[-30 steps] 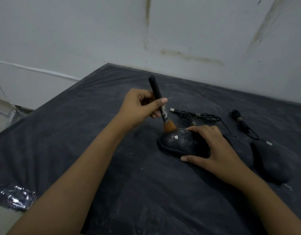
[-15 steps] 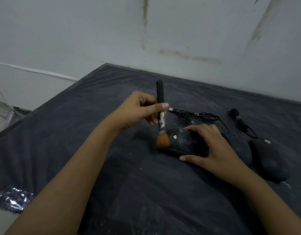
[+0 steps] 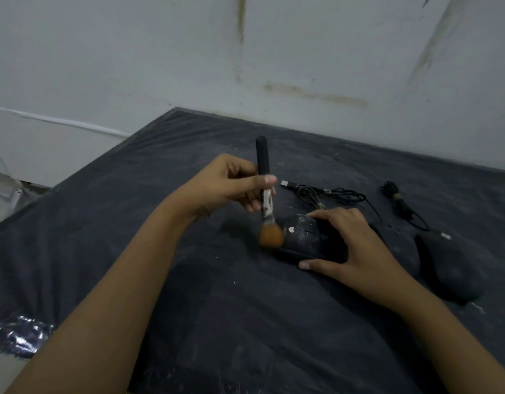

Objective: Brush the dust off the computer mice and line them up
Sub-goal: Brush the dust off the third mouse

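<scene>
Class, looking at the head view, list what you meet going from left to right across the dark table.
Shiny crinkled patch → left hand → brush → dusty mouse → right hand → rightmost mouse. The cables overlap these, so they are left out.

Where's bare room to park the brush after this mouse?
Free: the cover between both forearms, nearer than the held mouse; also left of the left hand and brush, out to the edge. Crowded: right of the right hand, other mice and coiled cables.

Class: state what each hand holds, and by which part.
Left hand pinches the brush at mid-handle; right hand grips the dusty mouse by its sides.
</scene>
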